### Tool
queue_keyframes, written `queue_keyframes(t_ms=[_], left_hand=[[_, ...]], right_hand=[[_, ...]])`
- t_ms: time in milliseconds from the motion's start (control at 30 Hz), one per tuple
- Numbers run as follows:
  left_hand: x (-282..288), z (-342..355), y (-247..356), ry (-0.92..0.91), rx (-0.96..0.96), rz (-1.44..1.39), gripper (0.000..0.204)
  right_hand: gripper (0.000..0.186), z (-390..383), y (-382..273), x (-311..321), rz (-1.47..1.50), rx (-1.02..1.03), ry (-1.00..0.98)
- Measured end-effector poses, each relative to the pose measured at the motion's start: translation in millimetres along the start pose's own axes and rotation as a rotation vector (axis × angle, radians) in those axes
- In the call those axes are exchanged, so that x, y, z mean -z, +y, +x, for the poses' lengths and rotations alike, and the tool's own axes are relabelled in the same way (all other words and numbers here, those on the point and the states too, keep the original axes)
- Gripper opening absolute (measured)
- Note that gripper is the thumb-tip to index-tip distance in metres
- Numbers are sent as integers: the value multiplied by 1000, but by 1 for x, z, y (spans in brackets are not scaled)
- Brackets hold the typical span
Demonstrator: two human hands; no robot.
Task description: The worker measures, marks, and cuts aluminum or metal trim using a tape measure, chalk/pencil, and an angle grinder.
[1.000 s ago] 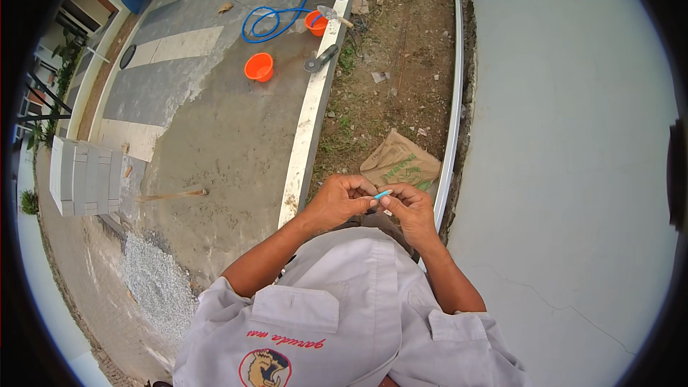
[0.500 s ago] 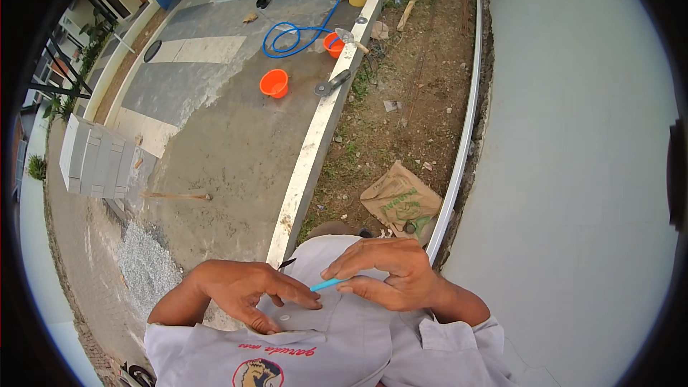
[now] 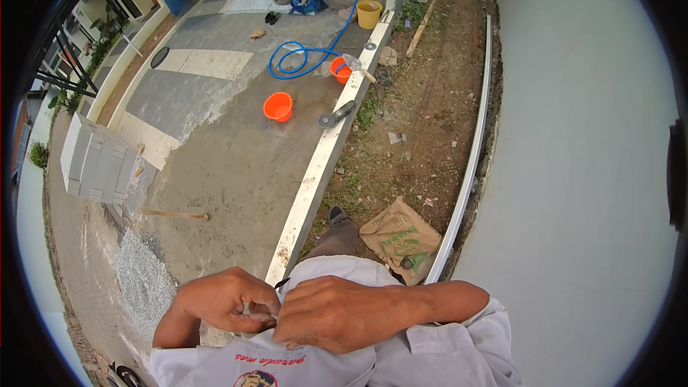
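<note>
Both hands meet over the chest of my light grey shirt (image 3: 326, 369). My left hand (image 3: 228, 302) is closed, thumb and forefinger curled into a pinch close to the shirt front; what lies between the fingertips is hidden. My right hand (image 3: 337, 313) is closed too, its back turned up and its fingers bent down against the cloth beside the left fingertips. Whatever its fingers hold cannot be seen. A small black tip (image 3: 282, 283) sticks out just beyond the hands.
A pale kerb (image 3: 309, 197) runs ahead, bearing an angle grinder (image 3: 335, 116) and a trowel (image 3: 356, 64). Left of it lie wet concrete (image 3: 222, 165), an orange bucket (image 3: 278, 107) and gravel (image 3: 143, 279). On the soil right sits a paper sack (image 3: 398, 233), beside a wall (image 3: 573, 193).
The light blue stick in my right fingers has gone from sight. My right hand has moved left and turned palm down; my left fingers have curled in. The view has tilted up slightly.
</note>
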State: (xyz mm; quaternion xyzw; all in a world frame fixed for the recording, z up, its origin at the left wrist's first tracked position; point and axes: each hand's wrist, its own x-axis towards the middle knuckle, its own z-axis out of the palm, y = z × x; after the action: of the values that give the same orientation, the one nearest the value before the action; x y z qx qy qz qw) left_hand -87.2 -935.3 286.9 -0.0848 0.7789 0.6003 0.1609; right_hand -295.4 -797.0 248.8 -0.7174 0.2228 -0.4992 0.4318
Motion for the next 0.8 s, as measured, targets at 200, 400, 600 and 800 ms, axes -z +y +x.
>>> queue_keyframes(t_ms=[200, 400, 600, 800], left_hand=[[80, 21, -19, 182, -85, 86, 13], [164, 38, -28, 168, -51, 147, 11], [198, 39, -52, 267, -82, -45, 15], [180, 50, -106, 895, 151, -514, 17]], right_hand=[[6, 63, 26, 68, -468, 16, -233], [9, 119, 72, 128, -525, -58, -400], [13, 153, 123, 186, -235, -61, -362], [28, 126, 280, 341, -413, -622, 29]])
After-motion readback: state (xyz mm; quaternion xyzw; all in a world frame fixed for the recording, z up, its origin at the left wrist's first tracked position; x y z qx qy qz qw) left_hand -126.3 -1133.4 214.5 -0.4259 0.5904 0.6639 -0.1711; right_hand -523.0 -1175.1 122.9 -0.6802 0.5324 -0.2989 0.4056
